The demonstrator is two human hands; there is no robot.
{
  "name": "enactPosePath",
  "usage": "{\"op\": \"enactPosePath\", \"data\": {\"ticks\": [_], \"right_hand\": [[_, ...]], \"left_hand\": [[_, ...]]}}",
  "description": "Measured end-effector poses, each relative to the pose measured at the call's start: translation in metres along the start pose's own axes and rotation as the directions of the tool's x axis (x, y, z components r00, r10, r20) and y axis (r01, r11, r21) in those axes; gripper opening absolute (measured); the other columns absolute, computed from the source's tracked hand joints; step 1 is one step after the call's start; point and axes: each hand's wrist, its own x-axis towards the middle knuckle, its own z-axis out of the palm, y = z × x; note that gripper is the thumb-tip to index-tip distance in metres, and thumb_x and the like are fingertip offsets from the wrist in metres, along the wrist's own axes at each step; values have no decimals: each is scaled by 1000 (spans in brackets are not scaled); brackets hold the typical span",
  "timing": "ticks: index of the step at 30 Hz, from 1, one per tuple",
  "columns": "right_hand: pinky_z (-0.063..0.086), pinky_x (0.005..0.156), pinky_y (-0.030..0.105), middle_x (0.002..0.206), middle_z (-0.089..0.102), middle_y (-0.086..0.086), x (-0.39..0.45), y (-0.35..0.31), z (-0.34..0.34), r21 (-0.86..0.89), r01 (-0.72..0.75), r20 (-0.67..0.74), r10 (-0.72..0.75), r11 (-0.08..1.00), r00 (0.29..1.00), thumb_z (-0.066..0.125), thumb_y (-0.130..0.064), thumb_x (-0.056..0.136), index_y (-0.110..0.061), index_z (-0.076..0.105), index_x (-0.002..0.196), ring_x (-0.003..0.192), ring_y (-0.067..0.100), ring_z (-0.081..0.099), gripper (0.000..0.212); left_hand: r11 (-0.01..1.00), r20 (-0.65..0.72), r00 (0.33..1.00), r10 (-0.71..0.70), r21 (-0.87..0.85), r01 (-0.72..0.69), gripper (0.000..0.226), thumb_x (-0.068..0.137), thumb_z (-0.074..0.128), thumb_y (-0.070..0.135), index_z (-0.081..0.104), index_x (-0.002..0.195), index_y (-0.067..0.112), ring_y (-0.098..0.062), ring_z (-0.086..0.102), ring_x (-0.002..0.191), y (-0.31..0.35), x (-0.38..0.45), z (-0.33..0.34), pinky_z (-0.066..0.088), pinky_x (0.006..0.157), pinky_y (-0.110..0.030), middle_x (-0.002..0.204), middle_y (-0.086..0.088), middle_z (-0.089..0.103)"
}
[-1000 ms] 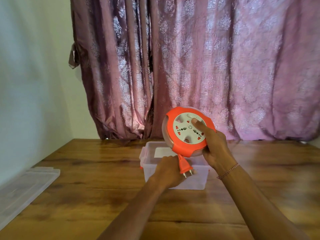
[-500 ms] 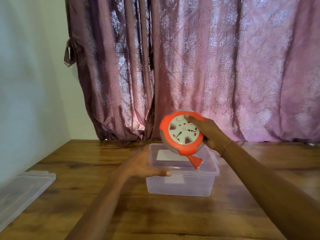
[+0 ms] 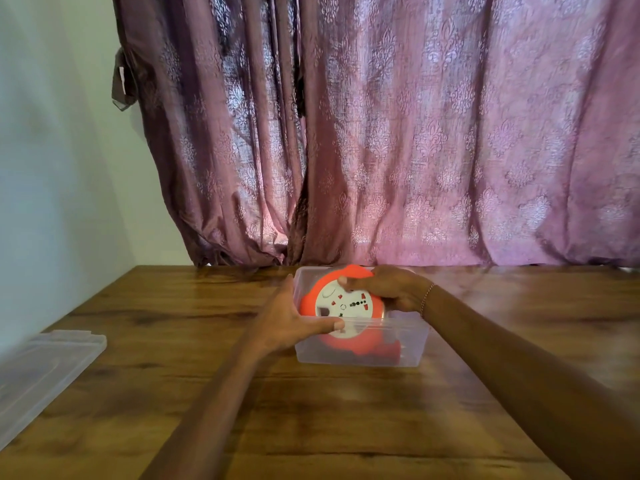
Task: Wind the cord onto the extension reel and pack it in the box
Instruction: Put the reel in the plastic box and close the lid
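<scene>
An orange extension reel (image 3: 341, 308) with a white socket face lies tilted inside the clear plastic box (image 3: 412, 348) on the wooden table. Its orange plug (image 3: 389, 351) shows through the box's front wall at the lower right. My right hand (image 3: 388, 289) grips the reel's right rim, thumb on the white face. My left hand (image 3: 291, 318) is against the box's left side with straight fingers, its thumb lying along the front rim.
The clear box lid (image 3: 41, 372) lies at the table's left edge near the wall. A purple patterned curtain (image 3: 381, 133) hangs behind the table (image 3: 311, 417).
My right hand lowered the reel from above the box down into it. My left hand let go of the plug a second ago and moved onto the box's left side.
</scene>
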Motion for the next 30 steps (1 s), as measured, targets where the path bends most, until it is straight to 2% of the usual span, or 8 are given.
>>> {"op": "enactPosePath", "data": {"ticks": [3, 8, 14, 16, 19, 24, 28, 30], "right_hand": [[58, 71, 36, 100, 77, 13, 3, 2, -2, -112, -28, 16, 30, 993, 999, 79, -56, 74, -4, 70, 111, 86, 27, 72, 65], [54, 58, 31, 67, 64, 11, 3, 2, -1, -544, -65, -105, 10, 837, 994, 57, -89, 61, -7, 68, 84, 55, 24, 57, 86], [48, 57, 26, 50, 59, 1, 2, 5, 7, -811, -94, -197, -118, 577, 973, 22, -98, 51, -13, 59, 59, 49, 15, 59, 94], [46, 64, 29, 62, 66, 0, -2, 4, 12, -878, -142, -275, -239, 457, 931, 27, -96, 66, -16, 61, 64, 61, 15, 61, 87], [47, 73, 39, 109, 64, 11, -6, -13, 30, -904, -187, -381, -526, 385, 760, 50, -82, 76, -10, 54, 112, 99, 29, 60, 81], [50, 84, 48, 114, 58, 16, -4, -63, 98, -861, 280, -175, -765, 424, 619, 53, -59, 91, -9, 52, 111, 104, 36, 55, 55], [47, 91, 47, 118, 57, 15, 12, -91, 177, -727, 519, 17, -745, 448, 667, 61, -44, 91, -10, 54, 111, 111, 36, 53, 40], [45, 94, 45, 120, 57, 14, 24, -99, 217, -663, 575, 110, -697, 479, 709, 61, -41, 91, -11, 54, 109, 114, 33, 53, 36]], "left_hand": [[1000, -8, 1000, -6, 11, 6, 105, 45, 93, 70, 52, 136, 38, 4, 66, 109, 1, -3, 1, 56, 79, -15, 127, 21, 67], [999, -8, 999, -32, 28, 32, 115, 43, 89, 76, 50, 142, 34, -13, 63, 122, 4, -3, 0, 59, 98, -41, 138, 13, 62], [997, 12, 998, -66, 51, 65, 121, 43, 88, 78, 44, 147, 35, -15, 60, 127, 8, -5, -1, 60, 98, -42, 145, 13, 57], [996, 17, 997, -73, 51, 72, 128, 38, 86, 86, 41, 148, 36, -13, 60, 128, 10, -8, -3, 61, 93, -36, 144, 16, 56], [988, -10, 992, -126, 92, 126, 162, 27, 75, 99, 21, 163, 30, -19, 50, 143, 9, -16, -15, 56, 103, -40, 160, 12, 45], [976, -151, 970, -189, 83, 203, 137, 46, 72, 93, 36, 159, 25, -24, 53, 142, -8, -38, -64, 48, 115, -38, 156, 1, 54], [946, -302, 922, -243, 135, 294, 66, 77, 85, 60, 58, 133, 38, -18, 66, 125, -27, -71, -119, 49, 91, -11, 126, 15, 70], [904, -338, 881, -329, 157, 398, 79, 82, 79, 62, 52, 147, 27, -24, 60, 128, -41, -94, -143, 47, 96, -26, 145, 1, 62]]}}
